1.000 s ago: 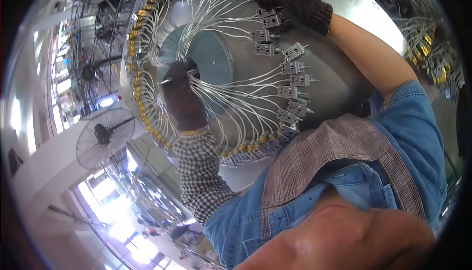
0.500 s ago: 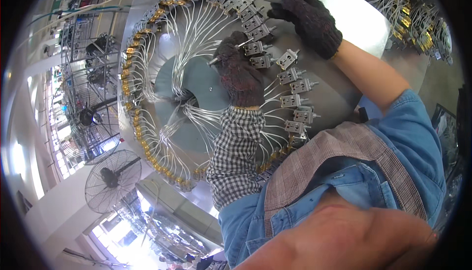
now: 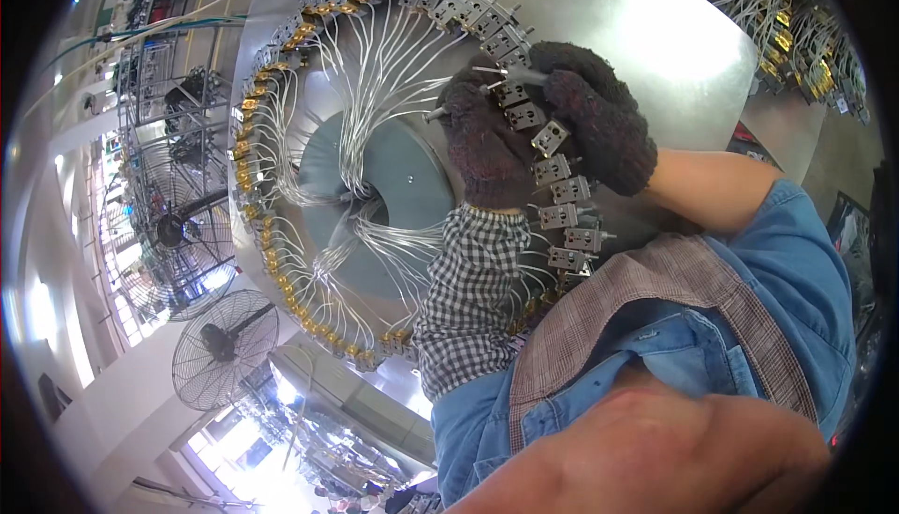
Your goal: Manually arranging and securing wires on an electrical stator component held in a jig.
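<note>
Both hands wear dark knitted gloves. My left hand (image 3: pixel 489 149) is closed around a slim metal rod (image 3: pixel 434 115), whose end sticks out on the left side of the fist. My right hand (image 3: pixel 604 125) is closed on a thin tool with a pale shaft (image 3: pixel 524 74), which points left over the blocks toward the left fingertips. Between the two hands runs a row of small metal blocks (image 3: pixel 552 139) with screw-like pins. They belong to a large ring of such blocks, each with white wires (image 3: pixel 375 55) leading inward. The gloves hide some blocks and the tool's grip.
The ring lies on a shiny metal table (image 3: pixel 674 74) around a grey round hub (image 3: pixel 412 168) with wires gathered in its middle hole. More wired parts (image 3: pixel 796 46) hang at the far right. Caged fans (image 3: pixel 220 341) stand at the left.
My right hand has come down and left with its thin tool, from beyond the ring to the blocks beside my left hand. The left hand has shifted slightly right.
</note>
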Available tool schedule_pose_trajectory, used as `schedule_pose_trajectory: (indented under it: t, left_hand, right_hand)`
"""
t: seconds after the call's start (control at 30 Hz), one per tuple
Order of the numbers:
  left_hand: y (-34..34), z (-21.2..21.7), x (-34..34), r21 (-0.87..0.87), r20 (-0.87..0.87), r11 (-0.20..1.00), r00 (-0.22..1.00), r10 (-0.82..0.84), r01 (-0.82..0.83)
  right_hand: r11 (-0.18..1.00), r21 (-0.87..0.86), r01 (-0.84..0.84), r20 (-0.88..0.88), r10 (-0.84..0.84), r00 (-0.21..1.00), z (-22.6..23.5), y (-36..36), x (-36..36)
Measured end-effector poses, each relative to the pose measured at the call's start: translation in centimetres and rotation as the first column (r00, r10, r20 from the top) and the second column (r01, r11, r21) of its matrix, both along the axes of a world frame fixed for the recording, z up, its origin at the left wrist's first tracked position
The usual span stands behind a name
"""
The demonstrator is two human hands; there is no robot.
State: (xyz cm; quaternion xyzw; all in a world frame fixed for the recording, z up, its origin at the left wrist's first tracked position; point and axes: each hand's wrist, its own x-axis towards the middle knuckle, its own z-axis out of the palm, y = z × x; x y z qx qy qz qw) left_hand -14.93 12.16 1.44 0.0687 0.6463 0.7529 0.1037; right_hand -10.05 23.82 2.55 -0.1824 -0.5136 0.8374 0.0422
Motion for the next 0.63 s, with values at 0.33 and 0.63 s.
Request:
schedule_pose_trajectory:
  t: [0.33,0.63]
  left_hand:
    - [-1.2,-0.5,-1.1,0.661,0.351,0.741,0.922,-0.164,-0.12]
    - [-1.3,-1.9,-2.8,0.391,0.284,0.884,0.947,0.151,-0.258]
  right_hand:
    - [0.989,0.038,-0.143,0.043,0.141,0.989,-0.8,6.2,-3.1]
    - [0.949,0.159,-0.273,0.11,0.258,0.96,-2.6,9.4,-6.3]
